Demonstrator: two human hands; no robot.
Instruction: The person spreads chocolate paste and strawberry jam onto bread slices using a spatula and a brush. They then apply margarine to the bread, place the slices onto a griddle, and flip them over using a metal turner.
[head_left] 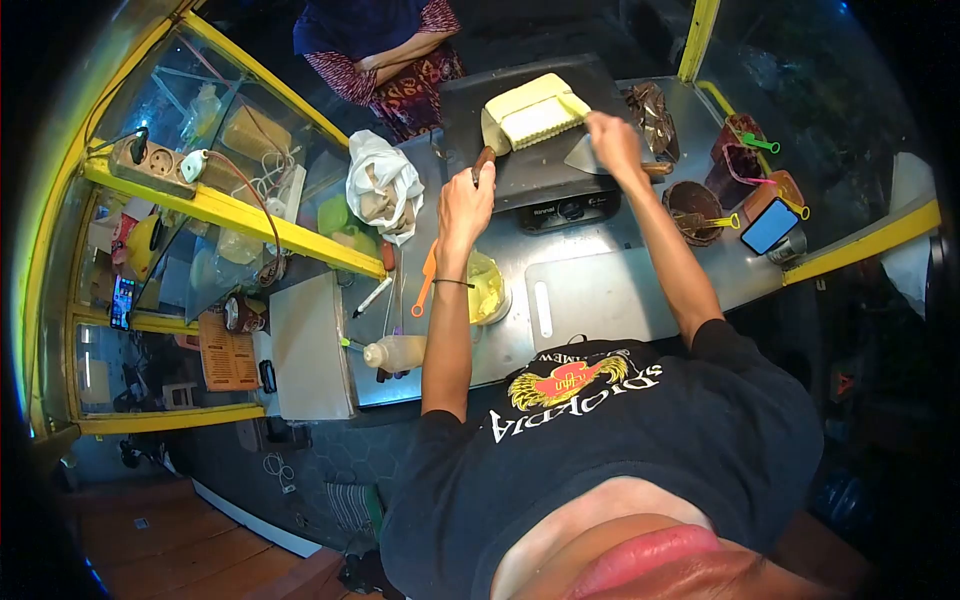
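Griddle (pixel 545 175), dark: folded yellow slab (pixel 530 112) at far side, already folded, still on the heat.
Left hand (pixel 466 205): fingers closed round brown handle (pixel 484 158) at slab's near-left corner.
Right hand (pixel 613 140): fingers closed on spatula (pixel 583 155), blade flat beside slab's right end.
Cutting board (pixel 600 295): nearer, apart from slab.
Bowl (pixel 490 290): under left forearm.
Judged late stage; lifting off left.

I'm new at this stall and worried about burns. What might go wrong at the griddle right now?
1. The right hand reaches over the black griddle to the folded yellow sheet; if the plate is hot, fingers or wrist might get burnt.
2. The left hand grips a brown-handled turner at the sheet's corner; a lopsided lift might tear or drop it.
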